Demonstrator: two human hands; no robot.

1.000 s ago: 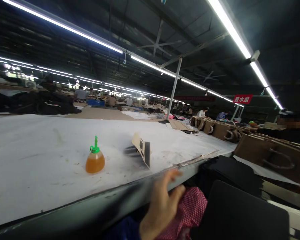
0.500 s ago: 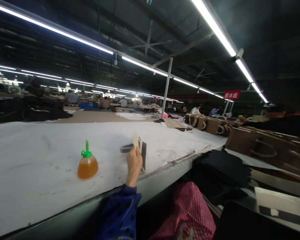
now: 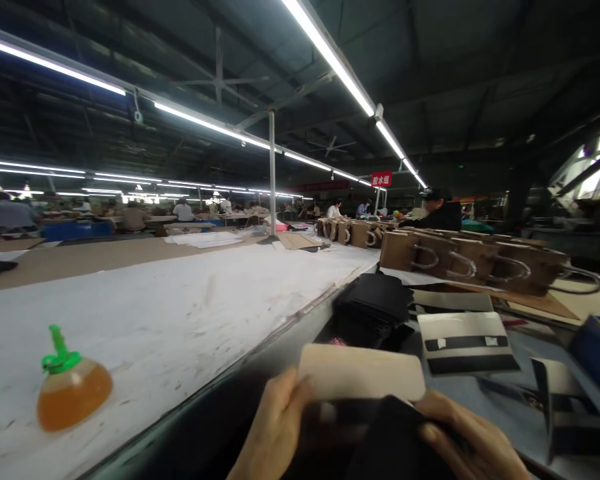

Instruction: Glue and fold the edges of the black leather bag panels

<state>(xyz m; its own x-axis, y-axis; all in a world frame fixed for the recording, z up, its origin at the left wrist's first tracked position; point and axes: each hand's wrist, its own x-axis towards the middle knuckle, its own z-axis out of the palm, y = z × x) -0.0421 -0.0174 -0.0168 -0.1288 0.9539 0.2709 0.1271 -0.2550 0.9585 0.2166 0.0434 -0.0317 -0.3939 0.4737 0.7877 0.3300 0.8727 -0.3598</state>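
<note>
A cream panel with a dark band along its lower part is held up in front of me, beyond the table's near edge. My left hand pinches its left end, thumb on the face; the fingers are blurred. At the panel's right end my right hand is closed, its thumb over a limp black piece that covers the panel's lower right. Similar cream panels with black strips and small white patches lie to the right. Behind the held panel sits a stack of black pieces.
A squeeze bottle of amber liquid with a green cap stands on the white-covered table at left. Rows of brown bags with wrapped handles stand at right. A blue bin is at the far right. A co-worker is behind the bags.
My view has turned right. The one visible hand held a cream and black piece over the white table; now both hands hold a panel beyond its edge. The dark ring-like piece is out of view.
</note>
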